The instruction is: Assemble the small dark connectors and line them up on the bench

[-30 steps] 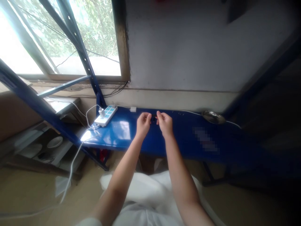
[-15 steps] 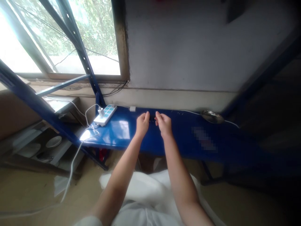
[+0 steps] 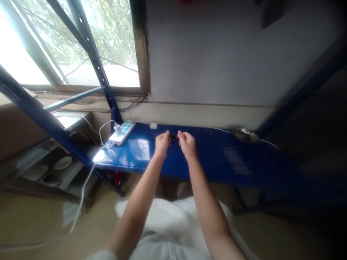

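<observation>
Holding small dark item over worktop, both hands

Head view: left hand (image 3: 162, 145) and right hand (image 3: 187, 145) pinch opposite ends of small dark item (image 3: 173, 136), above worktop (image 3: 206, 159); fingers hide part, type unclear. Power strip (image 3: 122, 134) by left back corner, metal dish (image 3: 245, 134) near back edge. Risk: fingertip-only grip, uneven pull could make it slip, drop.

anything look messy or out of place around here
A white cable droops off the left end of the blue table and trails over the floor, a possible snag. A few tiny bits lie loose near the table's back edge, too small to identify. Nothing looks spilled.
</observation>
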A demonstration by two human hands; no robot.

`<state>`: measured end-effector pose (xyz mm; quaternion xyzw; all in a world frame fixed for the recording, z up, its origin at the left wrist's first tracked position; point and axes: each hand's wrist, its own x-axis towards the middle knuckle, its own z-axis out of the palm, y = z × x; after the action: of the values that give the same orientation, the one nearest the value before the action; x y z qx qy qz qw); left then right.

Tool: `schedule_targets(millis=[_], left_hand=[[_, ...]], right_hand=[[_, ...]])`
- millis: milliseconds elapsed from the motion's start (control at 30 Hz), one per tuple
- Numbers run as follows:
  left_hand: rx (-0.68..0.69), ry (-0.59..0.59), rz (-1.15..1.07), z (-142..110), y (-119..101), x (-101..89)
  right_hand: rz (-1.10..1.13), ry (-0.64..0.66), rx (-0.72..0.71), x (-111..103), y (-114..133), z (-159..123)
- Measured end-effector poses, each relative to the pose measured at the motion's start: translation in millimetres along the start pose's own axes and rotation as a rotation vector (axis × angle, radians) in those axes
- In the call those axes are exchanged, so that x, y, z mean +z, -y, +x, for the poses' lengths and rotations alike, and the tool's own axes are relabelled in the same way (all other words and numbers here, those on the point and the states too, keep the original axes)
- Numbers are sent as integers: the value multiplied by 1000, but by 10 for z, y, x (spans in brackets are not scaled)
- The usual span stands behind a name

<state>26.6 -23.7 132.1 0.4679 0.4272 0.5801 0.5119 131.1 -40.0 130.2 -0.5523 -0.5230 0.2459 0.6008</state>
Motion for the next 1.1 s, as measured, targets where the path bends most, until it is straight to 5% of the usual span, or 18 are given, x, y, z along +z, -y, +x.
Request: schedule_targets(millis=[300,433,533,767,1100], left_hand=[[-1,-38,64,48,44,-113],[-30,179,205,32,21,-184],[4,272,220,-10,23,-179],[50,190,180,-28,39,-135],[122,237,148,-27,97,-134]], right_hand=[[42,-47,63,-111,-96,48],[68,-146,25,-165,-162,108],[24,-59,-39,-157,-189,117],[3,254,-14,-143,-260,45],[15,351,-32,-130,-233,51]])
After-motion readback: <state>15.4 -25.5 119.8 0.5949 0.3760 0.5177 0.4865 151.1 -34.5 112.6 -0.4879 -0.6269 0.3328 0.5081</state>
